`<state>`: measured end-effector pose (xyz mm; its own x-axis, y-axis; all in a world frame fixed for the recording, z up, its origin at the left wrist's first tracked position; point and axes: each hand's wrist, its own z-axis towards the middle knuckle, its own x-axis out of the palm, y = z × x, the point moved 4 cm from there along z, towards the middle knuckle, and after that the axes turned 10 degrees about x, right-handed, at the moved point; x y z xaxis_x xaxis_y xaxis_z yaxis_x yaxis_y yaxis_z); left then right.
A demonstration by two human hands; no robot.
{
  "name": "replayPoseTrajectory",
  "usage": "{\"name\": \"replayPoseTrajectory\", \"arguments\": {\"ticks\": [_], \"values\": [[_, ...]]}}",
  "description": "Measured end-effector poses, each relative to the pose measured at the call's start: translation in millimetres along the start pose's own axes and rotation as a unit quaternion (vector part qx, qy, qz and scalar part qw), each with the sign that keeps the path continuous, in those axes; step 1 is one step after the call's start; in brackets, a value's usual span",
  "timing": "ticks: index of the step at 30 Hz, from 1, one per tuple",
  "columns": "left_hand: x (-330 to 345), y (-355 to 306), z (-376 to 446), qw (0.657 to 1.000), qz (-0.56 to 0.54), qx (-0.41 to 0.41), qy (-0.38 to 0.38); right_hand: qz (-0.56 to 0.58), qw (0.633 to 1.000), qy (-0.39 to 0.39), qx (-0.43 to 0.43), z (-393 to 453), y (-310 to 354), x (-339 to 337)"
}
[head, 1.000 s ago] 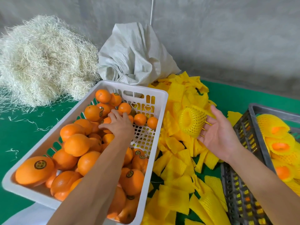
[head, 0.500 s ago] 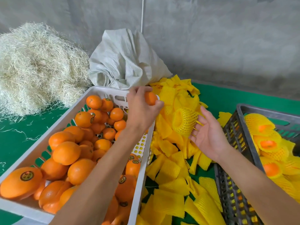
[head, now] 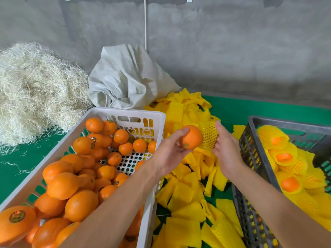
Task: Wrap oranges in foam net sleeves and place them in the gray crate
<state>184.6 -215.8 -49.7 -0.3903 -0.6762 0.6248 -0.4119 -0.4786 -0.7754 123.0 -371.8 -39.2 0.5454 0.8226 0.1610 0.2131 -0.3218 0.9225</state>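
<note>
Honestly, the risky bit is coming up. Far left on the green tabletop (head: 250, 111) there's a big heap of straw (head: 35, 90) that plays no part, then the white basket (head: 125, 113) piled with loose oranges, a gray sack (head: 125, 76) slumped behind it.

The left hand (head: 170, 153) is above the basket's right edge with its fingers curled round one orange (head: 190, 137), gripping mostly from the underside and near side. That hold looks a bit light to me; if the fruit gets shoved hard at the net it could roll out and drop onto the pile of flat yellow sleeves (head: 188, 194) below, or bounce back into the basket.

Just to the right, touching the orange, is the opened foam net sleeve (head: 209, 135). The right hand (head: 226, 151) holds it with fingers tucked behind it; I can't see how wide the mouth is stretched from this angle. If it's not spread enough the orange will probably snag on the rim, and forcing it could tear the foam mesh or bunch the sleeve up on one side so the fruit ends up only half covered.

Far right, the gray crate (head: 254, 145) already has several wrapped oranges (head: 284, 156) in it. They're stacked loosely, so dropping the next one in carelessly might knock a sleeve off.
</note>
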Motion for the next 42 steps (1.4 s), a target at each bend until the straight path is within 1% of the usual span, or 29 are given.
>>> {"name": "replayPoseTrajectory", "arguments": {"ticks": [3, 6, 10, 12, 15, 17, 22, 25, 28, 31, 33, 35, 37, 39, 42], "values": [[-4, -1, 0, 0.999, 0.042, -0.004, 0.000, 0.009, 1.000, 0.017, -0.001, -2, 3, 2], [-7, 1, -1, 0.999, 0.026, -0.021, -0.006, 0.025, 0.998, 0.057, 0.008, -7, 3, 11], [-3, 1, -3, 0.998, -0.021, -0.052, 0.039, 0.029, 0.991, 0.131, 0.027, -15, -1, 24], [0, -1, -5, 0.997, -0.022, -0.057, 0.056, 0.033, 0.986, 0.159, 0.038, -15, -2, 27], [1, -1, -6, 0.997, 0.023, -0.042, 0.062, 0.016, 0.983, 0.175, 0.051, -12, -4, 25], [0, 0, -5, 0.997, 0.039, -0.036, 0.056, -0.012, 0.978, 0.200, 0.054, -13, -6, 26], [-1, 1, -6, 0.995, 0.033, -0.062, 0.074, -0.047, 0.971, 0.225, 0.059, -12, -17, 27], [-4, -3, -4, 0.997, 0.055, -0.025, 0.056, -0.079, 0.963, 0.250, 0.061, -15, -17, 30], [-7, -6, 0, 0.994, 0.099, 0.038, 0.030, -0.092, 0.962, 0.245, 0.075, -18, -16, 28], [-7, -6, -1, 0.986, 0.150, 0.077, 0.010, -0.109, 0.958, 0.255, 0.075, -22, -14, 30], [-8, -5, -2, 0.976, 0.191, 0.105, -0.015, -0.121, 0.958, 0.250, 0.073, -25, -13, 32], [-7, -6, -4, 0.956, 0.246, 0.155, -0.027, -0.125, 0.958, 0.250, 0.066, -26, -13, 32], [-6, -7, -7, 0.941, 0.280, 0.185, -0.038, -0.134, 0.956, 0.254, 0.056, -27, -12, 31], [-5, -8, -7, 0.931, 0.305, 0.194, -0.044, -0.144, 0.959, 0.242, 0.039, -28, -11, 31], [-3, -8, -7, 0.921, 0.338, 0.189, -0.040, -0.143, 0.970, 0.195, 0.008, -27, -8, 31]]}}
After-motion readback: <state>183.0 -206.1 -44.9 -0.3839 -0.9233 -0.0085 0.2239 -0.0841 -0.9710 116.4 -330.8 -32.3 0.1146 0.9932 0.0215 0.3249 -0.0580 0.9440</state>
